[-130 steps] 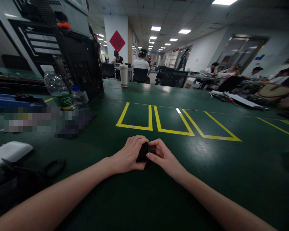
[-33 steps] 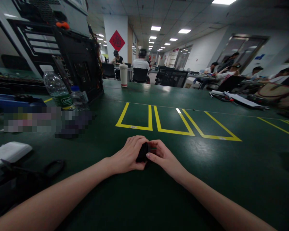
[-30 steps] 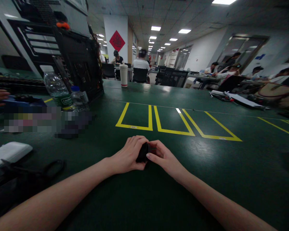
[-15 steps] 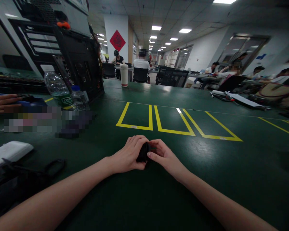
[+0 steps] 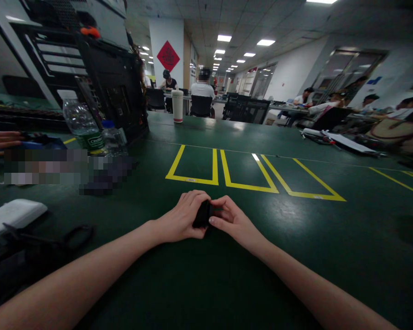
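Observation:
Low over the dark green table, at the middle of the view, my left hand is wrapped round a small black box-like object. Its exact kind does not show. Opposite it, my right hand has its thumb and fingertips against the object's right side, fingers bent in a pinch. Much of the object is hidden by the left fingers. Just beyond the hands lie rectangles of yellow tape stuck on the tabletop.
At left stand a plastic bottle, a smaller blue-capped bottle and an open computer case. A white device and black cables lie nearer. Another person's hand is at far left. A white cup stands farther back.
Both hands and the black object have shifted very slightly left, and the object looks a little turned. At far left the other person's hand has moved slightly left.

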### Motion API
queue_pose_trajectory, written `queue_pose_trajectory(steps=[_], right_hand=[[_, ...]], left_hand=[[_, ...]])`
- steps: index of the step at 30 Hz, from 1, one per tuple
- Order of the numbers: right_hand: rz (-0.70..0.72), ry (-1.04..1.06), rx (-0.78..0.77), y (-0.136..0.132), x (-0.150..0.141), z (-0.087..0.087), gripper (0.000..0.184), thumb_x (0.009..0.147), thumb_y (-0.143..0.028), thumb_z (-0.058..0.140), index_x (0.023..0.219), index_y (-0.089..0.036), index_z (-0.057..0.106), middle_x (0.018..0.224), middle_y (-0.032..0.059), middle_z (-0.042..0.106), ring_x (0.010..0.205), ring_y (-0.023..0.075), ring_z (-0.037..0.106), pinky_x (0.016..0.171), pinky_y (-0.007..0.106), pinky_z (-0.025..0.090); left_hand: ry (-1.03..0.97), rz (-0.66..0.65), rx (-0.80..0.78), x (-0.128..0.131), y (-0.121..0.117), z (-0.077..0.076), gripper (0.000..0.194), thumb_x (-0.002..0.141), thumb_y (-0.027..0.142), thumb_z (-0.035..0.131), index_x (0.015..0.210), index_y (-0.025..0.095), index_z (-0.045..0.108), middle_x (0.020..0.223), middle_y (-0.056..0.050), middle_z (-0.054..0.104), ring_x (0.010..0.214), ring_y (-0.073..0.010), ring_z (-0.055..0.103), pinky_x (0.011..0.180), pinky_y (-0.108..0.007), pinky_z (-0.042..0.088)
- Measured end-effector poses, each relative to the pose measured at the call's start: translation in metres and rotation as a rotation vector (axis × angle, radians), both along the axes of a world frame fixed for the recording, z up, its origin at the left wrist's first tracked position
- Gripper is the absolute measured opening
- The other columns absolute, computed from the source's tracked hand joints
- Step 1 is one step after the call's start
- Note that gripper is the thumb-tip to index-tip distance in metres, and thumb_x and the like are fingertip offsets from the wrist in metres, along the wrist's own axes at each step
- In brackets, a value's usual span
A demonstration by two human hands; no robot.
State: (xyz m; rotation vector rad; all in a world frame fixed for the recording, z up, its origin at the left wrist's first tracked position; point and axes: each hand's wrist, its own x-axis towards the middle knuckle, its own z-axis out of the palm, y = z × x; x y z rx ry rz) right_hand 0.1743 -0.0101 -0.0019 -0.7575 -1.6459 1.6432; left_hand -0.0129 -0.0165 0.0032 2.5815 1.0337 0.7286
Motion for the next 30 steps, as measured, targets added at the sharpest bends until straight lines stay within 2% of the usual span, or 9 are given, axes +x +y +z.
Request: queue_pose_trajectory(steps=[4, 10, 14, 19, 24, 30], right_hand=[[-0.045, -0.013, 0.015, 0.0016, -0.0020, -0.0005, 0.018, 0.076, -0.022, 0.058, 0.090, -0.022, 0.047, 0.094, -0.0008, 0.053, 0.091, 0.0138, 0.055, 0.080, 0.031, 0.046], [-0.075, -0.081, -0.011, 0.0011, -0.0011, 0.0024, 0.028, 0.075, -0.022, 0.058, 0.100, -0.021, 0.046, 0.105, 0.0030, 0.051, 0.098, 0.0161, 0.053, 0.087, 0.035, 0.044], [-0.023, -0.070, -0.016, 0.0012, 0.0005, 0.0035, 0.025, 0.075, -0.021, 0.058, 0.098, -0.020, 0.046, 0.104, 0.0032, 0.052, 0.098, 0.0160, 0.053, 0.089, 0.036, 0.043], [0.018, 0.011, -0.001, -0.0013, 0.0000, 0.0009, 0.032, 0.071, -0.016, 0.063, 0.094, -0.022, 0.042, 0.101, -0.0002, 0.050, 0.098, 0.0147, 0.054, 0.088, 0.034, 0.044], [-0.071, -0.026, 0.007, -0.0033, -0.0034, 0.0020, 0.019, 0.076, -0.025, 0.058, 0.089, -0.022, 0.045, 0.095, -0.0002, 0.052, 0.093, 0.0154, 0.055, 0.080, 0.033, 0.047], [-0.091, -0.090, 0.006, -0.0012, -0.0032, 0.0024, 0.026, 0.076, -0.025, 0.057, 0.099, -0.020, 0.046, 0.104, 0.0035, 0.051, 0.098, 0.0166, 0.053, 0.087, 0.036, 0.044]], left_hand=[[-0.002, 0.014, 0.010, 0.0015, 0.0003, -0.0008, 0.059, 0.066, 0.022, 0.061, 0.115, 0.020, 0.028, 0.111, -0.009, 0.040, 0.103, -0.0256, 0.040, 0.088, -0.041, 0.033], [-0.015, 0.009, -0.004, 0.0008, 0.0004, -0.0007, 0.057, 0.066, 0.023, 0.061, 0.114, 0.020, 0.029, 0.111, -0.009, 0.040, 0.103, -0.0252, 0.040, 0.088, -0.040, 0.034], [-0.016, 0.000, -0.002, 0.0000, 0.0008, -0.0013, 0.058, 0.066, 0.022, 0.060, 0.115, 0.020, 0.029, 0.112, -0.009, 0.040, 0.103, -0.0254, 0.040, 0.088, -0.040, 0.033], [-0.030, 0.001, -0.001, 0.0001, 0.0008, -0.0022, 0.061, 0.064, 0.020, 0.061, 0.115, 0.021, 0.028, 0.112, -0.009, 0.040, 0.104, -0.0264, 0.040, 0.087, -0.041, 0.034], [-0.014, 0.007, 0.006, 0.0006, 0.0003, -0.0011, 0.059, 0.065, 0.021, 0.061, 0.115, 0.019, 0.028, 0.112, -0.009, 0.040, 0.103, -0.0251, 0.040, 0.088, -0.040, 0.034], [-0.016, 0.020, 0.014, 0.0012, 0.0004, -0.0015, 0.059, 0.065, 0.021, 0.061, 0.114, 0.019, 0.030, 0.111, -0.009, 0.041, 0.104, -0.0246, 0.041, 0.089, -0.040, 0.034]])
